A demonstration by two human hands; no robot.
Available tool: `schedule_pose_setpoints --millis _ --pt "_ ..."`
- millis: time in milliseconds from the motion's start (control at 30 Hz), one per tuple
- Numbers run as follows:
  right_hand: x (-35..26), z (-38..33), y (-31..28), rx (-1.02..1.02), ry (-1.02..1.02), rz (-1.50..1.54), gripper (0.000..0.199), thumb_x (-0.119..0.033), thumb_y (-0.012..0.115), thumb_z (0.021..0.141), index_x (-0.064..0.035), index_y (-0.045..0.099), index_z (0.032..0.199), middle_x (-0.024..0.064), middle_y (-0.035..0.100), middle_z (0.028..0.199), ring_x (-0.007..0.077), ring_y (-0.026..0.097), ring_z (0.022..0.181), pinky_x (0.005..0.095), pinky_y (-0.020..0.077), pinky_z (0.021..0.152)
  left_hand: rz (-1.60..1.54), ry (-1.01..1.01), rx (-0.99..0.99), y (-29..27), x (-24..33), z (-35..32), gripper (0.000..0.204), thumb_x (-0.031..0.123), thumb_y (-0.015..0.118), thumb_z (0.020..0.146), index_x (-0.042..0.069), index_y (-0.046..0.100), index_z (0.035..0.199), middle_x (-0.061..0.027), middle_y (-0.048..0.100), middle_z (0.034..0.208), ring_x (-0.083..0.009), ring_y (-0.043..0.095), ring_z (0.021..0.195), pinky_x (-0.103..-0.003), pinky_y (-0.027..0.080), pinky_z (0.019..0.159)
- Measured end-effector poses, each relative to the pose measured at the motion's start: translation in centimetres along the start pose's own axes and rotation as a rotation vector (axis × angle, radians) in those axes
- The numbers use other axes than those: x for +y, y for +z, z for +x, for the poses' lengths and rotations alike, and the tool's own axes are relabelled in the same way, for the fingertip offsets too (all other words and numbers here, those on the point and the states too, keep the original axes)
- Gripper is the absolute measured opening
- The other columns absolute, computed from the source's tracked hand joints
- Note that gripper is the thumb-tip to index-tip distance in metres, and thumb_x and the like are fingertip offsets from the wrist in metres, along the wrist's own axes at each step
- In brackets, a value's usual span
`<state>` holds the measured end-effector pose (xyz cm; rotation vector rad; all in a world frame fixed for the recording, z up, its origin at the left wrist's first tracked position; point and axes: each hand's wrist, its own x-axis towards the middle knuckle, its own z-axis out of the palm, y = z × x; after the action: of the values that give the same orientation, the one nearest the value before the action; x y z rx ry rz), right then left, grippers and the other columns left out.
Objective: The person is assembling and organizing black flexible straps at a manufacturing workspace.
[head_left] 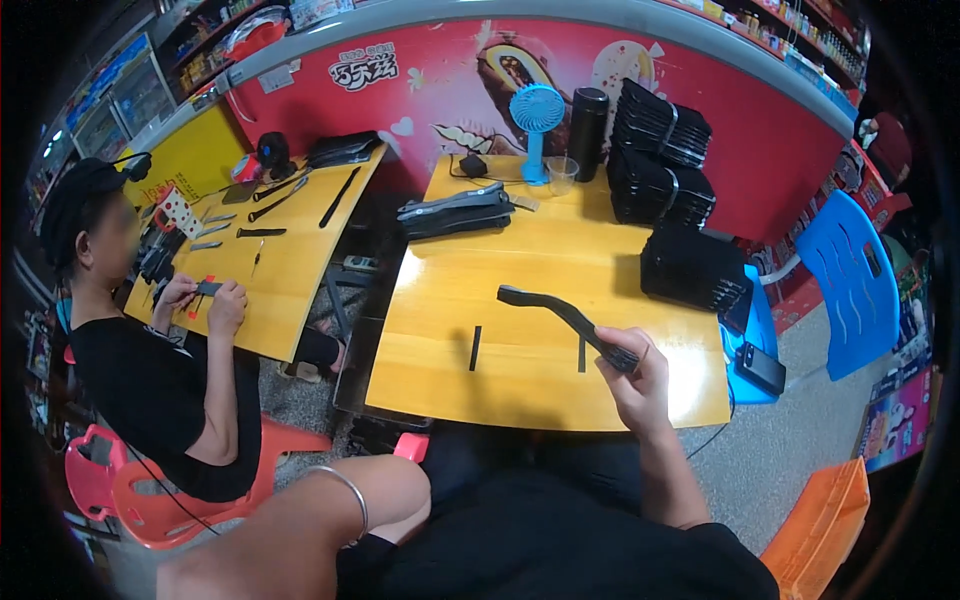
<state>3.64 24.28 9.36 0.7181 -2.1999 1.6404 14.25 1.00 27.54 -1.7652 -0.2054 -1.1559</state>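
My right hand [640, 375] is closed around the thicker end of a long, curved black strap-like piece [553, 303], held above the front of the yellow table [430, 385]. The piece's free end points up and left; its exact kind I cannot make out. Down near my lap and off the table's front edge is my left hand [395, 487], with a silver bangle at the wrist. Its fingers are hidden. Two short black strips [475, 348] mark the tabletop, one of them partly behind my right hand.
Grey and black strap-like pieces [455, 212] lie at the back left. Bundled black pieces [660, 185] are stacked at the right, beside a black bottle [588, 133] and blue fan [538, 120]. A phone [761, 368] rests on a blue chair. At left, a person [140, 350] works at another table.
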Motion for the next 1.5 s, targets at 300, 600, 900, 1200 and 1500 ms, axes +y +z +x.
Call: schedule_pose_setpoints --millis 300,600,900,1200,1500 --pt "0.7 -0.1 1.5 -0.106 -0.268 -0.09 0.041 0.007 0.071 0.073 -0.008 0.065 0.111 0.0079 0.058 0.084 0.0198 0.056 0.071 0.0284 0.0442 0.059 0.058 -2.003 0.658 -1.6 6.4 -20.4 0.056 0.047 0.063 0.087 0.003 0.049 0.119 -0.0059 0.056 0.103 -0.014 0.056 0.09 -0.024 0.045 0.067" --pt "3.7 -1.1 2.4 -0.178 -0.139 0.026 0.049 0.004 0.068 0.076 -0.0143 0.063 0.121 0.0083 0.058 0.092 0.0229 0.059 0.083 0.0309 0.0493 0.071 0.01 -1.971 0.95 -0.1 6.4 -25.8 0.026 0.02 0.053 0.097 0.006 0.051 0.12 -0.0085 0.057 0.117 -0.0159 0.057 0.106 -0.029 0.048 0.089" --pt "5.6 -1.5 1.0 -0.107 -0.087 -0.009 0.048 0.005 0.07 0.074 -0.0076 0.062 0.12 0.0119 0.062 0.095 0.0232 0.062 0.083 0.0304 0.0504 0.07 0.081 -2.093 0.48 -0.8 7.9 -26.7 0.042 0.0 0.055 0.091 0.002 0.043 0.132 -0.0055 0.056 0.117 -0.0139 0.056 0.107 -0.027 0.046 0.088" --pt "5.0 -1.8 2.4 -0.169 -0.141 -0.089 0.052 0.006 0.067 0.074 -0.0111 0.061 0.123 0.0086 0.058 0.095 0.0219 0.06 0.082 0.0289 0.0492 0.068 0.172 -1.988 0.984 2.4 7.6 -27.2 0.031 0.007 0.055 0.095 0.004 0.045 0.124 -0.0056 0.053 0.114 -0.0137 0.053 0.108 -0.029 0.045 0.093" --pt "4.2 -1.7 1.7 -0.113 0.157 -0.013 0.036 -0.007 0.048 0.093 -0.005 0.057 0.128 0.0126 0.061 0.081 0.0206 0.06 0.071 0.0299 0.0473 0.066 0.13 -1.793 1.206 0.1 6.2 -26.9 0.019 0.013 0.047 0.099 0.005 0.046 0.116 -0.0156 0.057 0.118 -0.0277 0.062 0.105 -0.04 0.055 0.089"
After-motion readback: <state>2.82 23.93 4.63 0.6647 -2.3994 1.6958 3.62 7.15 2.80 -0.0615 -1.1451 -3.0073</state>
